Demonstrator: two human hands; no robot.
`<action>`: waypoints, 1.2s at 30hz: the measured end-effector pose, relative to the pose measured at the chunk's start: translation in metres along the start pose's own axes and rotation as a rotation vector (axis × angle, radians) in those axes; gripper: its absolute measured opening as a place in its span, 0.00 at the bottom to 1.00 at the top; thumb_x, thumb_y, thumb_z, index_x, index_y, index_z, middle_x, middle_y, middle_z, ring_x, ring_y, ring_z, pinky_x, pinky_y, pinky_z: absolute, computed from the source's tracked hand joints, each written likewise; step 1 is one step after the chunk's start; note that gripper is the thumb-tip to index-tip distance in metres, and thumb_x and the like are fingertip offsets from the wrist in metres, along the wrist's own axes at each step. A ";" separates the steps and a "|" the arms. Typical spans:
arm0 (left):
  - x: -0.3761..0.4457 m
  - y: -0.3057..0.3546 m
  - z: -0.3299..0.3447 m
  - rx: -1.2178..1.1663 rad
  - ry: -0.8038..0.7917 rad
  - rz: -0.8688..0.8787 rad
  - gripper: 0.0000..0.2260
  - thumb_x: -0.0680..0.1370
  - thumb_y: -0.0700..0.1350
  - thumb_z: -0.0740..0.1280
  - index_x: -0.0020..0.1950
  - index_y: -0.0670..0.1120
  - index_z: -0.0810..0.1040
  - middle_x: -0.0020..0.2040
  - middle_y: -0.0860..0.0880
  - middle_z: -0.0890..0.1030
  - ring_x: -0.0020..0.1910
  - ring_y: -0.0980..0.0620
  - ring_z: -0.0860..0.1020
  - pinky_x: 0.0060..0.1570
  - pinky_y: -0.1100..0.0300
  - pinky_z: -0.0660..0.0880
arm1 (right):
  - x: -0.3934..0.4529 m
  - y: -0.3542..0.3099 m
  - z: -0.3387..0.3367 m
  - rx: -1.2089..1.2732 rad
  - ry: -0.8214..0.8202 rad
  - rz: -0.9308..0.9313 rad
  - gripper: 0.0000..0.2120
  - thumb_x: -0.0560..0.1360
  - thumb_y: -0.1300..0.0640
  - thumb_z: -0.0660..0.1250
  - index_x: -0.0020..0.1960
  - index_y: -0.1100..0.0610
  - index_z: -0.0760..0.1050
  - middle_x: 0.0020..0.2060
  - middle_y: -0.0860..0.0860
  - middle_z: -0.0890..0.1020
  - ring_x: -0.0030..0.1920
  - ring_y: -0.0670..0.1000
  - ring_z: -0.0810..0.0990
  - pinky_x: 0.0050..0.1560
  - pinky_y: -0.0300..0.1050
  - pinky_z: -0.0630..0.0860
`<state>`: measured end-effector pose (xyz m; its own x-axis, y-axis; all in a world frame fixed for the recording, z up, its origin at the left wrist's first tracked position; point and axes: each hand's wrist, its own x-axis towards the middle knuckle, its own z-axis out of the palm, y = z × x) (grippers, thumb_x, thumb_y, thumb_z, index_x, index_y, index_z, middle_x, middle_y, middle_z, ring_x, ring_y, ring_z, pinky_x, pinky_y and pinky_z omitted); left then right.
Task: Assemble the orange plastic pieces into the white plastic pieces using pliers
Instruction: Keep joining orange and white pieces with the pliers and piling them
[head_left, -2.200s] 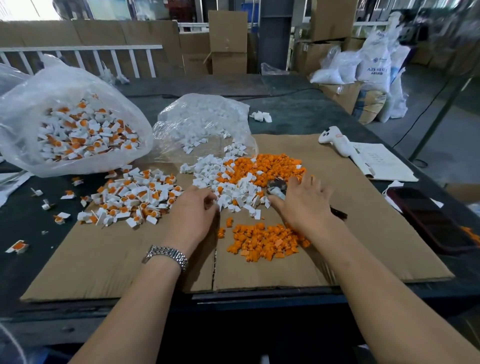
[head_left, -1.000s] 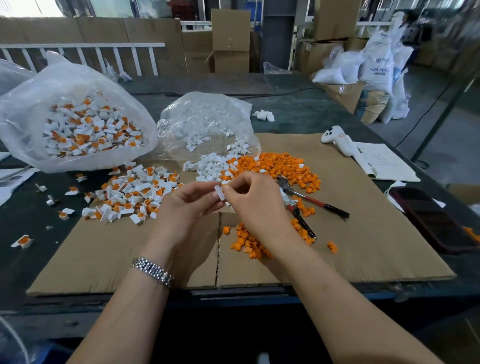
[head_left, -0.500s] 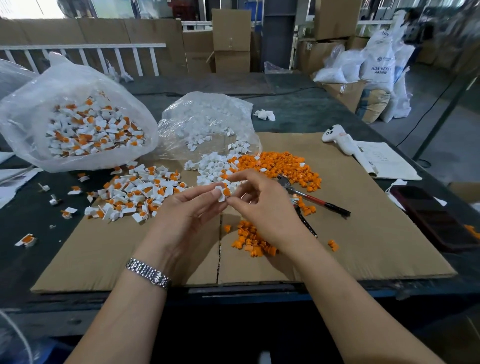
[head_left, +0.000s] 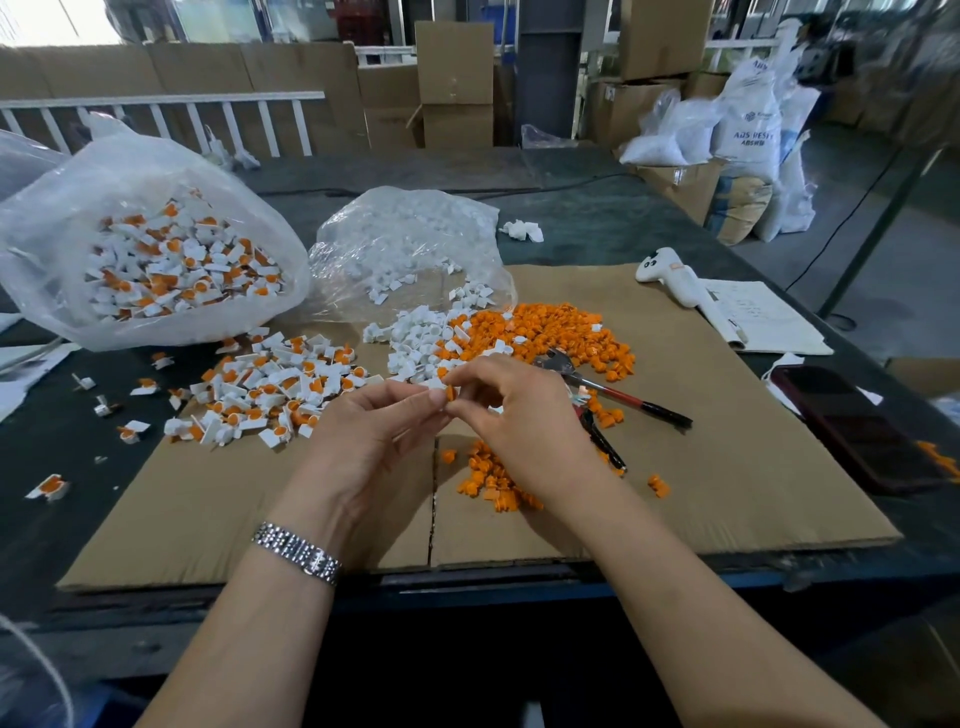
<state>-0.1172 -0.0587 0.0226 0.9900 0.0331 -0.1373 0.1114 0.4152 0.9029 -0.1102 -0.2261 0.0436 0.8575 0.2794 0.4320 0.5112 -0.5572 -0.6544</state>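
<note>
My left hand (head_left: 374, 436) and my right hand (head_left: 519, 410) meet above the cardboard sheet (head_left: 727, 467). Between their fingertips they pinch one small white piece with an orange piece (head_left: 448, 392) at it. Loose orange pieces (head_left: 561, 332) lie heaped beyond the hands, and a smaller orange heap (head_left: 493, 478) sits under my right wrist. Loose white pieces (head_left: 421, 343) lie next to them. The pliers (head_left: 618, 395), red and black handled, lie on the cardboard just right of my right hand, untouched.
Assembled white-and-orange pieces (head_left: 275, 395) are piled at the left, with more in a plastic bag (head_left: 156, 260). A second bag (head_left: 410, 249) holds white pieces. A white handheld device (head_left: 670, 275), papers (head_left: 758, 317) and a dark phone (head_left: 857, 431) lie at the right.
Both hands left the piles, lifted and came together over the cardboard, bringing a white piece and an orange piece together. The pliers, once under my right hand, now lie uncovered.
</note>
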 end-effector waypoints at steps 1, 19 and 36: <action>0.000 0.000 0.000 0.010 0.004 -0.002 0.05 0.67 0.36 0.78 0.41 0.38 0.86 0.45 0.38 0.87 0.48 0.44 0.87 0.46 0.61 0.82 | 0.000 0.000 0.000 -0.002 -0.003 0.004 0.10 0.76 0.60 0.73 0.57 0.57 0.82 0.46 0.50 0.83 0.46 0.46 0.80 0.53 0.42 0.77; 0.008 0.000 -0.005 -0.058 0.089 -0.132 0.05 0.66 0.37 0.79 0.40 0.41 0.89 0.48 0.37 0.87 0.45 0.45 0.88 0.38 0.62 0.83 | 0.024 0.076 -0.043 -0.756 -0.257 0.555 0.21 0.77 0.39 0.67 0.55 0.58 0.73 0.59 0.57 0.75 0.62 0.61 0.74 0.62 0.59 0.71; 0.013 0.007 0.011 -0.104 0.092 -0.032 0.13 0.70 0.41 0.76 0.52 0.37 0.83 0.41 0.47 0.86 0.38 0.53 0.85 0.32 0.66 0.78 | 0.040 0.009 -0.065 0.054 -0.532 0.557 0.08 0.81 0.57 0.65 0.50 0.63 0.76 0.39 0.57 0.83 0.34 0.50 0.82 0.33 0.42 0.80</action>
<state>-0.1027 -0.0647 0.0318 0.9733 0.0999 -0.2065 0.1283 0.5093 0.8510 -0.0753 -0.2702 0.0954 0.8943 0.3150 -0.3179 -0.0137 -0.6907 -0.7230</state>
